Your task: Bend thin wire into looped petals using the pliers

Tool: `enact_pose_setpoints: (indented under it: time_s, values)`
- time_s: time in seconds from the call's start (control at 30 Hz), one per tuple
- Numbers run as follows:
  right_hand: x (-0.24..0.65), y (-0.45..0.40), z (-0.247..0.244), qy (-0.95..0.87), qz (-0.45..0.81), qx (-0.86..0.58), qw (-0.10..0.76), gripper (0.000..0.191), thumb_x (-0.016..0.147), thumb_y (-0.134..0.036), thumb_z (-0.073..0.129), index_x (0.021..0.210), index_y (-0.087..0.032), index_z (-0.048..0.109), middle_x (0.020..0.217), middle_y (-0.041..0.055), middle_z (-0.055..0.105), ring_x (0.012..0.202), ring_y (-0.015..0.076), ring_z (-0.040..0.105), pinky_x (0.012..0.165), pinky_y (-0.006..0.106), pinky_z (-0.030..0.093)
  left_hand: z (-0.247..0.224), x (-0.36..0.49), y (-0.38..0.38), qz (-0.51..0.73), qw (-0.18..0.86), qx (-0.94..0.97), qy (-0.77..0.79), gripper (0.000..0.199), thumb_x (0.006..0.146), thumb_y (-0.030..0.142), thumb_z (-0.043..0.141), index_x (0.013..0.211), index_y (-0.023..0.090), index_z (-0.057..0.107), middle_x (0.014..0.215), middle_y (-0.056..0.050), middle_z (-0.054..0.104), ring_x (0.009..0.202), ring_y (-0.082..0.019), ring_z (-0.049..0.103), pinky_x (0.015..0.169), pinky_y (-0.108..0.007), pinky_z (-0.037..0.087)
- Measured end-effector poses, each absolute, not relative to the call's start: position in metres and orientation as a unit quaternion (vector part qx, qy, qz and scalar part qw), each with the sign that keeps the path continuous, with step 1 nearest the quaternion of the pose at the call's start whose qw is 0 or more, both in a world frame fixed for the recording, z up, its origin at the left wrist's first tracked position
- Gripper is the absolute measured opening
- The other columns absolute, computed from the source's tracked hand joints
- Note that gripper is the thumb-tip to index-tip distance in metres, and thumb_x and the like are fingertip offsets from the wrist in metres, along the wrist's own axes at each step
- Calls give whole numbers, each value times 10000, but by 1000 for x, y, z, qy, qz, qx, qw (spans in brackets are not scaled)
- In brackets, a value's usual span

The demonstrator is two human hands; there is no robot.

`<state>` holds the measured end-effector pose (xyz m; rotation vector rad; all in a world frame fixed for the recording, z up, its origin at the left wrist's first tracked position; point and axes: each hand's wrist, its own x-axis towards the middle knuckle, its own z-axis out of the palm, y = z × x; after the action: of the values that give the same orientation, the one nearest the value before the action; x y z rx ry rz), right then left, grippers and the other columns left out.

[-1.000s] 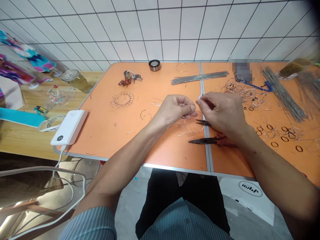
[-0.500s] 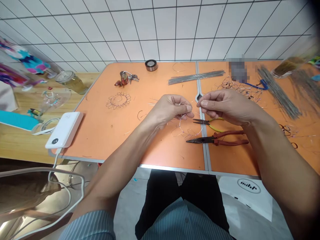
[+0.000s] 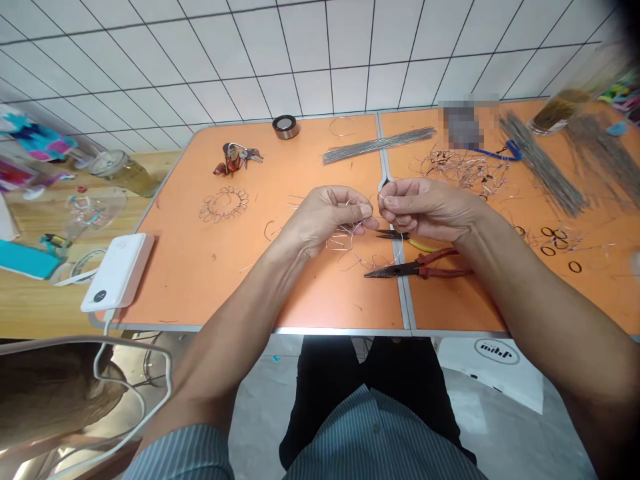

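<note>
Between my hands hangs a thin wire ring with small loops along it. My left hand pinches the ring's upper left part between thumb and fingers. Close beside it, my right hand pinches the wire at the upper right, its thumb against the fingers. Under the ring and my right hand lie red-handled long-nose pliers and smaller pliers with yellow handles, partly covered by my hand. A finished-looking looped wire ring rests flat on the orange table to the left.
A bundle of straight wires lies at the back, with a tangle of wire pieces to its right. Black rings, a tape roll, keys and a white power bank with its cable are also on the orange table.
My right hand has come closer to the left and now pinches the ring's wire at the upper right. The whole view has shifted slightly.
</note>
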<state>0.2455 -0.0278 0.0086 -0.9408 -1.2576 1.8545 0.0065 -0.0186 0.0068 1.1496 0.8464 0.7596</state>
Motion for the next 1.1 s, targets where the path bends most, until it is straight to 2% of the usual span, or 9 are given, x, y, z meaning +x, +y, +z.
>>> enact_pose_setpoints:
  time_s: [0.17, 0.23, 0.4, 0.63, 0.77, 0.93, 1.0, 1.1]
  values:
    - [239, -33, 10, -483, 684, -396, 376, 464, 748, -425, 1157, 882, -199, 774, 737, -35, 626, 612, 83, 464, 503, 224, 337, 9, 6, -19, 348, 678, 511, 397, 251, 799, 267, 1035, 820, 151, 813, 803, -88, 857, 664, -129, 744, 682, -249, 583]
    - [237, -34, 12, -487, 671, -404, 386, 476, 736, -441, 1165, 888, -202, 782, 738, -39, 614, 616, 86, 455, 503, 233, 336, 11, 5, -19, 353, 675, 508, 403, 227, 805, 244, 1020, 815, 149, 814, 795, -87, 851, 664, -127, 741, 681, -245, 578]
    - [234, -37, 15, -495, 659, -408, 392, 541, 680, -535, 1184, 891, -217, 801, 766, -28, 643, 634, 87, 452, 498, 230, 333, 13, 4, -18, 352, 674, 505, 409, 222, 810, 240, 1013, 809, 148, 810, 821, -102, 860, 713, -139, 767, 687, -237, 582]
    - [232, -38, 14, -491, 658, -424, 382, 461, 736, -440, 1158, 874, -206, 785, 811, -3, 718, 615, 75, 461, 481, 240, 301, 13, 5, -17, 358, 678, 505, 397, 176, 819, 199, 972, 800, 142, 806, 800, -92, 849, 724, -140, 770, 684, -234, 573]
    - [231, -41, 14, -513, 648, -426, 369, 465, 775, -516, 1131, 865, -213, 790, 867, 37, 777, 600, 81, 466, 474, 266, 287, 11, 4, -17, 353, 671, 519, 394, 240, 807, 261, 1015, 810, 148, 804, 804, -91, 853, 720, -139, 764, 688, -237, 568]
    - [235, -41, 11, -559, 591, -452, 366, 478, 747, -567, 1141, 874, -201, 862, 705, 6, 683, 574, 91, 475, 491, 281, 310, 7, 2, -15, 341, 673, 527, 391, 309, 809, 342, 1046, 882, 154, 811, 833, -78, 860, 655, -111, 713, 686, -241, 569]
    - [239, -39, 9, -559, 571, -464, 384, 475, 743, -568, 1139, 901, -206, 876, 702, 4, 684, 568, 95, 476, 492, 280, 314, 8, 1, -15, 349, 666, 528, 394, 366, 846, 437, 1041, 946, 166, 816, 930, -84, 882, 693, -112, 731, 701, -241, 573]
    - [245, -35, 8, -549, 537, -474, 431, 462, 750, -559, 1129, 933, -208, 890, 800, 40, 760, 595, 101, 499, 497, 280, 339, 11, -1, -13, 392, 647, 515, 403, 503, 878, 626, 1011, 1039, 193, 811, 1056, -85, 893, 785, -129, 771, 743, -243, 588]
